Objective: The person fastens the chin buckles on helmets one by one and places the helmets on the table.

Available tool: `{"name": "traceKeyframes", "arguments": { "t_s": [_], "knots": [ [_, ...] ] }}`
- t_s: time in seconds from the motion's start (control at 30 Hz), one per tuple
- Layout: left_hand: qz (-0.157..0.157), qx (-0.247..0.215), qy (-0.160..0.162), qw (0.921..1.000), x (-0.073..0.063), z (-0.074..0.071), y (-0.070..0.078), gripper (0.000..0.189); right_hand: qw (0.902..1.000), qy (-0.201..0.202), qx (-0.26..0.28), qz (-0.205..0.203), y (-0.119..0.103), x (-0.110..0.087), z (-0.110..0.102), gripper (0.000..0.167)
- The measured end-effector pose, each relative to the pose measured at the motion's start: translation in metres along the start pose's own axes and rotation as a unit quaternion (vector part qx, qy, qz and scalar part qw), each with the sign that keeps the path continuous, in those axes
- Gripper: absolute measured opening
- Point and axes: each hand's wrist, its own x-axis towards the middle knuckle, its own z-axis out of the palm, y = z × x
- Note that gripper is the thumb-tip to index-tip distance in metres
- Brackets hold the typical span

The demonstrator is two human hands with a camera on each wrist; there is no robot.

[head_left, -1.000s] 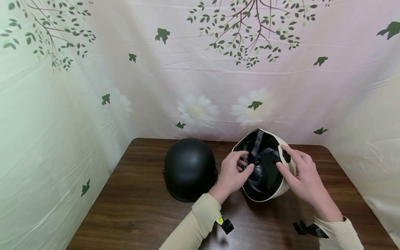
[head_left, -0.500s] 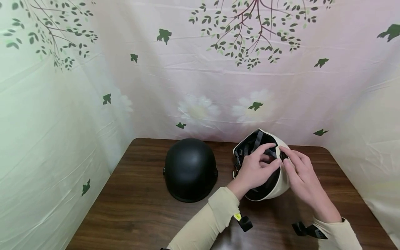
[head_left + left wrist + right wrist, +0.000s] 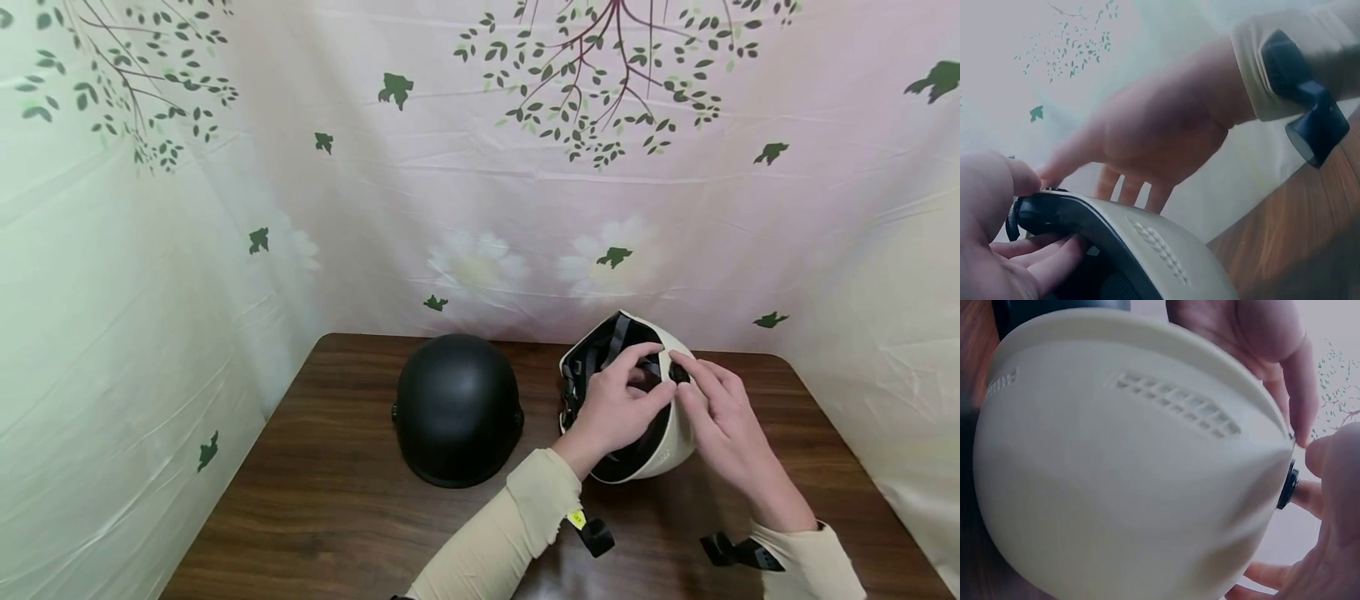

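A cream-white helmet point(image 3: 678, 446) lies tipped over on the table, its black padded inside and grey straps facing up and left. My left hand point(image 3: 618, 408) pinches the helmet's rim at the back, fingers reaching inside and thumb at the edge. At the outside of the same spot, my right hand point(image 3: 723, 421) holds thumb and forefinger around a small black knob point(image 3: 1288, 485). Its other fingers lie along the shell in the right wrist view. A row of small vents point(image 3: 1179, 403) runs along the shell near the rim. The left fingertips are partly hidden inside.
A matte black helmet point(image 3: 457, 408) stands dome up to the left of the white one. Both are on a dark brown wooden table point(image 3: 322, 467). A pale cloth point(image 3: 480, 208) printed with branches and leaves hangs behind and at the sides.
My left hand has moved right, from the straps inside the white helmet to its rim near the knob. The right thumb has shifted from inside the rim to the outside.
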Motion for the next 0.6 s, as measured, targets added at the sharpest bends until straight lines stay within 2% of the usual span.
{"name": "traceKeyframes", "arguments": {
  "t_s": [0.37, 0.47, 0.6],
  "knots": [
    [-0.026, -0.095, 0.019, 0.9950, 0.001, -0.010, -0.003, 0.041, 0.9997, -0.002, -0.004, 0.023, 0.008, 0.000, 0.004, 0.051],
    [-0.034, -0.159, 0.023, 0.9864, 0.003, -0.013, -0.004, 0.040, 0.9996, -0.004, -0.004, 0.028, 0.010, 0.001, 0.005, 0.053],
    [-0.051, -0.247, 0.026, 0.9673, 0.004, -0.018, -0.007, 0.042, 0.9996, -0.001, 0.001, 0.028, 0.013, 0.003, 0.005, 0.055]
  ]
}}
